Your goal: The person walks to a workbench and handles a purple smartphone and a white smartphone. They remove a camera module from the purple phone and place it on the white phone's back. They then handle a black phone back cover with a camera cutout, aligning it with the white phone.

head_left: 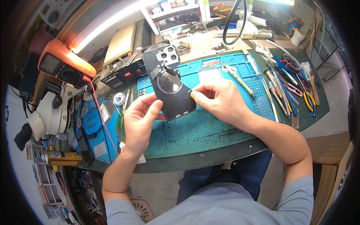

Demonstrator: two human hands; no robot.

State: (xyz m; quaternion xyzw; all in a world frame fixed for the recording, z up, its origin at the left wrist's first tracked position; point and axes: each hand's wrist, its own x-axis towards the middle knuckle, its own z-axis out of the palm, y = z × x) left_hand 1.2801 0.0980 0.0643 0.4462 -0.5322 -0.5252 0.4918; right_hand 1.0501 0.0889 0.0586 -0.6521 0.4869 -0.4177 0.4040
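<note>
A black phone back panel (179,105) is held tilted above the work mat. Three round camera openings (167,53) show at its top, and a shiny ring (168,82) lies at its middle. A dark flap-like piece stands up over the ring's upper part. My left hand (140,116) is closed on the panel's lower left edge, thumb in front and fingers behind. At the right edge, my right hand (221,98) pinches thumb and forefinger together. A tiny bluish tip shows at the fingertips, too small to name.
Below lies a blue-green repair mat (180,138) with moulded compartments. Tweezers, pens and pliers (309,100) crowd the right side. On the left stand an orange multimeter (65,63), a white microscope (48,112), a solder spool (119,98) and a spray can (63,158). A black cable loop (225,30) hangs at the back.
</note>
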